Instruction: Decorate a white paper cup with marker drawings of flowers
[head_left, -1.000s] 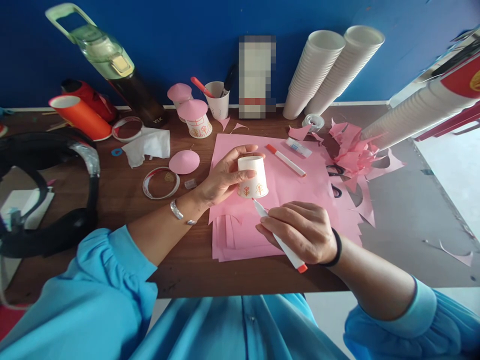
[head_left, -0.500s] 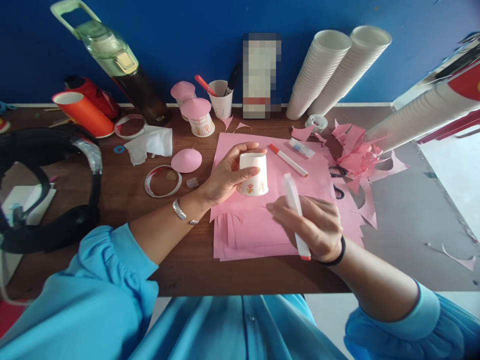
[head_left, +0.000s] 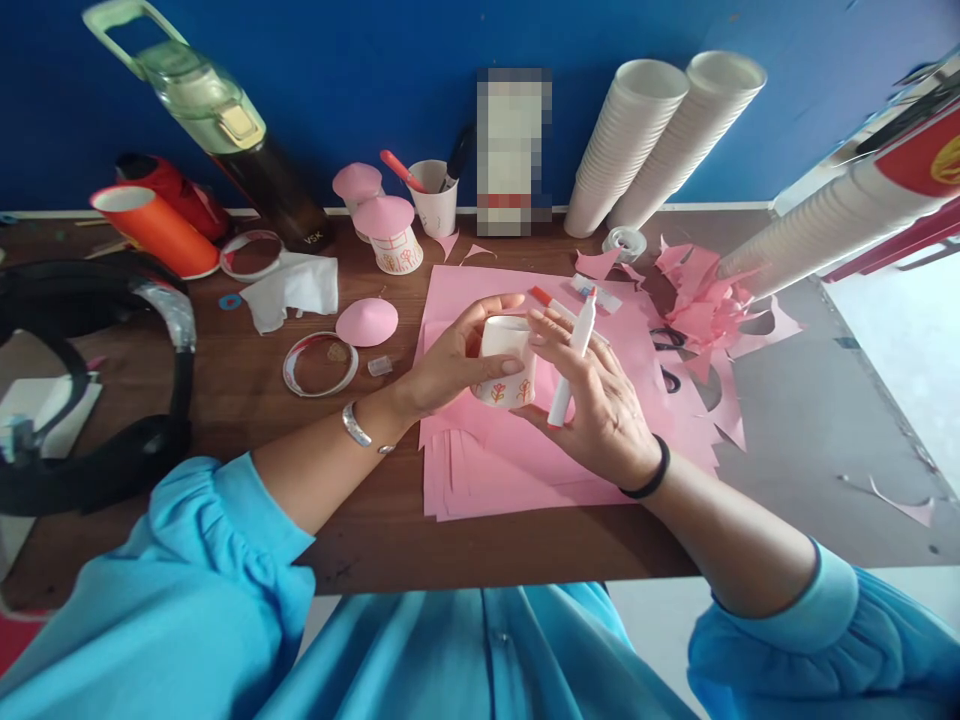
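My left hand (head_left: 457,360) is closed around a white paper cup (head_left: 504,378), held upside down with orange flowers drawn near its rim. In my right hand (head_left: 600,405) lies a white marker (head_left: 574,362), uncapped, its orange tip pointing up and away. The fingers of that hand reach the cup's right side; whether they press on it I cannot tell. Below both hands is a stack of pink paper sheets (head_left: 517,470). Another orange-capped marker (head_left: 551,300) and a glue stick (head_left: 598,292) lie just beyond, partly behind my right hand.
Decorated cups with pink cone roofs (head_left: 396,245) stand near the blue wall beside a pen cup (head_left: 435,200). A loose pink cone (head_left: 367,322) and a tape roll (head_left: 321,364) lie left. Tall cup stacks (head_left: 626,150), paper scraps (head_left: 705,300) and scissors (head_left: 670,378) are right.
My right hand has moved left and up to the cup, and the marker has turned so its tip points upward. The left hand still holds the cup, now slightly lower.
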